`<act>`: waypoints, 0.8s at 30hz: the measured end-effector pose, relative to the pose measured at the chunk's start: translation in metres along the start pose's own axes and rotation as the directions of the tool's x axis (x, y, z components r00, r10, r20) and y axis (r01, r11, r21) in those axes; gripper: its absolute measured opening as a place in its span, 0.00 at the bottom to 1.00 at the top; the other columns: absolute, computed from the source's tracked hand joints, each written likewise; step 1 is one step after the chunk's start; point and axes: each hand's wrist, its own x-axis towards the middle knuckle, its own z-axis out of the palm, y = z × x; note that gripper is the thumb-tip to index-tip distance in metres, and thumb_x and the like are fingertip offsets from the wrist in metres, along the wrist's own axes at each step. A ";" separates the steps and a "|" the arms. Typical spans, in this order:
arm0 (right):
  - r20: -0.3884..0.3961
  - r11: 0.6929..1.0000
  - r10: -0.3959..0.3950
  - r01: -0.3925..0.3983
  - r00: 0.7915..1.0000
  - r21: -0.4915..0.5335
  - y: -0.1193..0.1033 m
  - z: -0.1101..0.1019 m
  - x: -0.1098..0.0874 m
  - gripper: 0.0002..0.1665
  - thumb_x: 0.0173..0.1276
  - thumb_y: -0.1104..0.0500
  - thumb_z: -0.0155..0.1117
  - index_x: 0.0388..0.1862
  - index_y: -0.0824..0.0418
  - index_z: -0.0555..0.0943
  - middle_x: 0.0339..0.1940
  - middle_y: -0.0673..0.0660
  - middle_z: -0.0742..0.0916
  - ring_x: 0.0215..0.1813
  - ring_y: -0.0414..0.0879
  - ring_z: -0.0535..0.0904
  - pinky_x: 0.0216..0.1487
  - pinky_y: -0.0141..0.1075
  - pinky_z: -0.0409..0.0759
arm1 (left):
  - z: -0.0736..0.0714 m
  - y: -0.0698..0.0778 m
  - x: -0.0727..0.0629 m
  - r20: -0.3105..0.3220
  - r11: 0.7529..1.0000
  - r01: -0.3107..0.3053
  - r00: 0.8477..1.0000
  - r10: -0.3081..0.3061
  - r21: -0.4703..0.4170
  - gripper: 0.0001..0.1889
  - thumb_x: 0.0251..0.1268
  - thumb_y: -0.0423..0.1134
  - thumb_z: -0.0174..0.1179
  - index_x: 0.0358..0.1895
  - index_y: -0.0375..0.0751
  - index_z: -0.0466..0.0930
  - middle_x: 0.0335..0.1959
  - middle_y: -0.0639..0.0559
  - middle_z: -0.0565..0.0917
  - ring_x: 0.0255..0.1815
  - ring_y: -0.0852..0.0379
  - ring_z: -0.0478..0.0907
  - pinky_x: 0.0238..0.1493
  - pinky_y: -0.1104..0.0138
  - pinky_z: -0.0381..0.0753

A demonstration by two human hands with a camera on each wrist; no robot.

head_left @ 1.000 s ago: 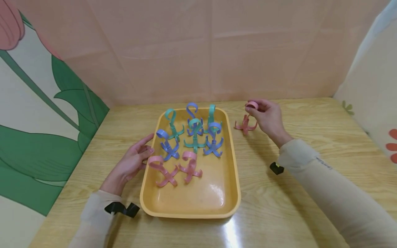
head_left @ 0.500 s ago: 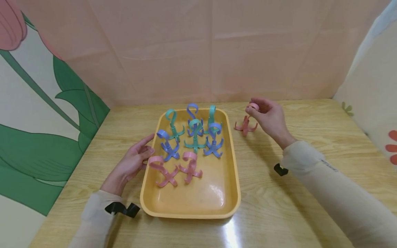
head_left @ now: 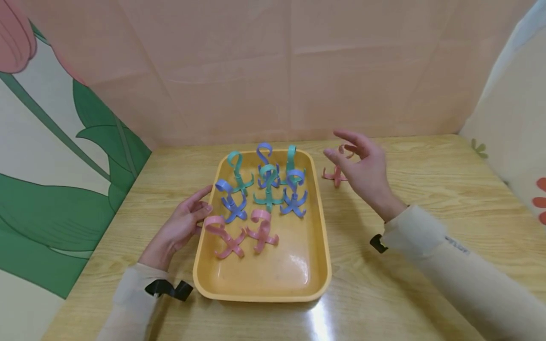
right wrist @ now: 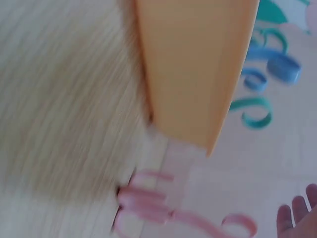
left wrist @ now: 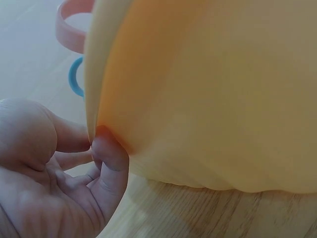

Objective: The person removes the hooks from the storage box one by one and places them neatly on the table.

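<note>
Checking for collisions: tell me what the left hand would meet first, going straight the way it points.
The left hand would meet the yellow rectangular plastic tray at once: its fingers pinch the rim. Beyond that, the leftmost blue hook-shaped plastic piece looks next, though depth is unclear.

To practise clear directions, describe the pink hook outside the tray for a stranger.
Start at the yellow tray on the wooden table. Right of its far end, near the person's right hand, stands a pink hook. Unlike the two pink hooks inside, it stands outside the tray.
</note>
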 end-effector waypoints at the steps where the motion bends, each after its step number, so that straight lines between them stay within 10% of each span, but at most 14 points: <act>1: 0.023 0.999 0.014 -0.015 1.000 0.030 -0.003 0.003 -0.003 0.24 0.65 0.63 0.73 0.60 0.61 0.82 0.60 0.55 0.84 0.58 0.47 0.78 0.49 0.33 0.82 | 0.000 0.000 0.000 0.001 1.000 -0.002 1.000 0.002 0.001 0.32 0.80 0.31 0.46 0.82 0.47 0.49 0.47 0.38 0.72 0.39 0.56 0.80 0.36 0.61 0.87; 5: 0.120 0.984 0.048 -0.067 0.992 0.165 -0.008 0.014 -0.013 0.23 0.67 0.63 0.71 0.61 0.63 0.81 0.61 0.58 0.81 0.56 0.48 0.81 0.39 0.30 0.84 | 0.000 0.000 0.000 -0.001 1.000 0.000 1.000 0.000 -0.002 0.32 0.80 0.31 0.46 0.82 0.47 0.49 0.47 0.39 0.72 0.39 0.56 0.80 0.36 0.62 0.87; 10: 0.192 0.956 0.073 -0.123 0.979 0.265 -0.009 0.027 -0.020 0.25 0.68 0.64 0.70 0.62 0.69 0.78 0.60 0.58 0.82 0.61 0.47 0.79 0.57 0.34 0.80 | 0.000 0.000 0.000 0.000 1.000 -0.002 1.000 0.002 -0.009 0.32 0.80 0.31 0.46 0.82 0.46 0.50 0.47 0.39 0.72 0.39 0.56 0.80 0.36 0.62 0.86; 24: 0.312 0.927 0.137 -0.233 0.940 0.293 -0.004 0.054 -0.032 0.29 0.67 0.63 0.71 0.65 0.70 0.75 0.58 0.64 0.84 0.57 0.53 0.82 0.55 0.35 0.81 | 0.000 -0.002 0.002 -0.005 1.000 -0.006 1.000 0.006 -0.017 0.31 0.80 0.30 0.45 0.81 0.46 0.50 0.47 0.39 0.72 0.39 0.57 0.80 0.35 0.63 0.86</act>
